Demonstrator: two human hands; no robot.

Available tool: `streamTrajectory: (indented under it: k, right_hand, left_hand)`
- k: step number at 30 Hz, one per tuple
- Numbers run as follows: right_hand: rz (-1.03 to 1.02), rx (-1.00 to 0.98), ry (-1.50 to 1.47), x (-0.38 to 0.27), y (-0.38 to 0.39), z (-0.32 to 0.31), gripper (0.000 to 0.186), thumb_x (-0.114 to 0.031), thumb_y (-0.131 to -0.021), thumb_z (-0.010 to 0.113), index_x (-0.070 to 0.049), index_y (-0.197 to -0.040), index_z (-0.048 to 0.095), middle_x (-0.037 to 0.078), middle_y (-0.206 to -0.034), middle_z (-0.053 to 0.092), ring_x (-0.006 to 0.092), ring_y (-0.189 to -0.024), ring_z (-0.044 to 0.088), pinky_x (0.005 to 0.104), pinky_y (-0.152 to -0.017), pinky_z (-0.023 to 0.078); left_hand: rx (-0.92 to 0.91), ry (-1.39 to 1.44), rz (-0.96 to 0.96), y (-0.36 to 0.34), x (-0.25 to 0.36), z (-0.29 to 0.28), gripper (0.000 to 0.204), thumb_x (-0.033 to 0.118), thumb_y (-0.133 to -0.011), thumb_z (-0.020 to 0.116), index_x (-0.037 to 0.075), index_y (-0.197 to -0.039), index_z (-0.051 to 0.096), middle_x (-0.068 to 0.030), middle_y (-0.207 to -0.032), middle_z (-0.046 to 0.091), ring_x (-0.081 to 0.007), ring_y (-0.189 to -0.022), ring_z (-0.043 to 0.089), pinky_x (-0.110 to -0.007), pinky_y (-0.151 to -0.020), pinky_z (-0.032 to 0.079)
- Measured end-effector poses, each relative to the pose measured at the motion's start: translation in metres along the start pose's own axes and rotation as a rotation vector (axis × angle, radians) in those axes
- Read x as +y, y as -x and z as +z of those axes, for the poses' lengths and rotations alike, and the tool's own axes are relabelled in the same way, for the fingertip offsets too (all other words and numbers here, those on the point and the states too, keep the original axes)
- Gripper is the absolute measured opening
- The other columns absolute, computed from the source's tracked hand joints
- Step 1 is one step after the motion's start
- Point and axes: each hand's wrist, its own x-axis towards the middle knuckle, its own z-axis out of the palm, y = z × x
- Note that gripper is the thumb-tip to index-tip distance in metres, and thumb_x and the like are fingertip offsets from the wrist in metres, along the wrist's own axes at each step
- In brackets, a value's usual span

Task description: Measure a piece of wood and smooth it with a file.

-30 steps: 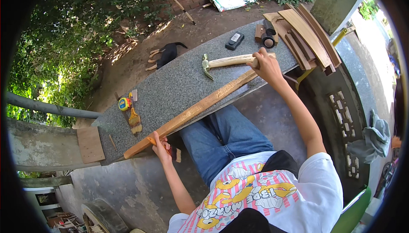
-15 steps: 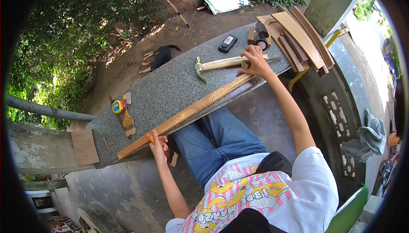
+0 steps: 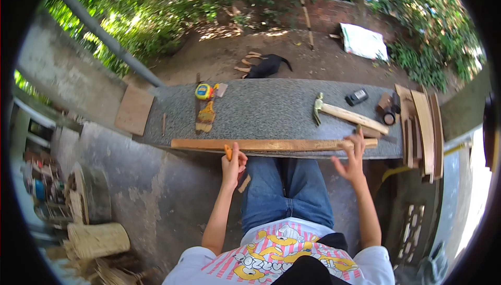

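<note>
A long, narrow wooden strip (image 3: 282,144) lies along the near edge of the grey stone slab. My left hand (image 3: 232,166) is closed around a paintbrush with an orange handle (image 3: 228,152); its pale bristles (image 3: 244,184) point down, just off the slab's front edge. My right hand (image 3: 353,157) is over the strip's right end, fingers apart and holding nothing. Whether its fingertips touch the wood I cannot tell. Just beyond it is a tool with a flat dark blade (image 3: 388,139), partly hidden. A claw hammer (image 3: 349,116) lies farther back.
On the slab's left are a yellow tape measure (image 3: 203,91), a worn brush (image 3: 206,115) and a pencil-like stick (image 3: 164,124). A black device (image 3: 357,96) and curved wooden slats (image 3: 424,128) are at the right. A dog (image 3: 266,66) lies beyond the slab.
My view has turned, so the strip now runs level across it. The fingers of my right hand have come off the wooden-handled tool and spread. My left hand keeps the paintbrush.
</note>
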Motion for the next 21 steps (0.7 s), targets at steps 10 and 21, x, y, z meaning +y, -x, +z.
streamTrajectory:
  k: [10, 21]
  right_hand:
    - [0.159, -0.707, -0.225, -0.09, 0.07, 0.084, 0.041, -0.025, -0.082, 0.069, -0.014, -0.121, 0.06, 0.016, -0.136, 0.043, 0.0346, -0.127, 0.041, 0.0569, -0.11, 0.025]
    - [0.045, -0.714, -0.042, -0.083, 0.092, 0.107, 0.038, -0.026, -0.084, 0.063, -0.013, -0.12, 0.063, 0.011, -0.144, 0.041, 0.03, -0.14, 0.031, 0.0648, -0.111, 0.014]
  left_hand:
    - [0.227, -0.974, 0.87, -0.063, 0.114, -0.05, 0.024, 0.023, -0.09, 0.066, 0.003, -0.101, 0.059, -0.0139, -0.106, 0.052, -0.0305, -0.099, 0.059, -0.038, -0.084, 0.048]
    - [0.17, -1.53, 0.326, -0.227, 0.092, -0.179, 0.058, 0.042, -0.085, 0.067, 0.003, -0.124, 0.053, -0.0248, -0.125, 0.05, -0.0397, -0.12, 0.048, -0.047, -0.1, 0.04]
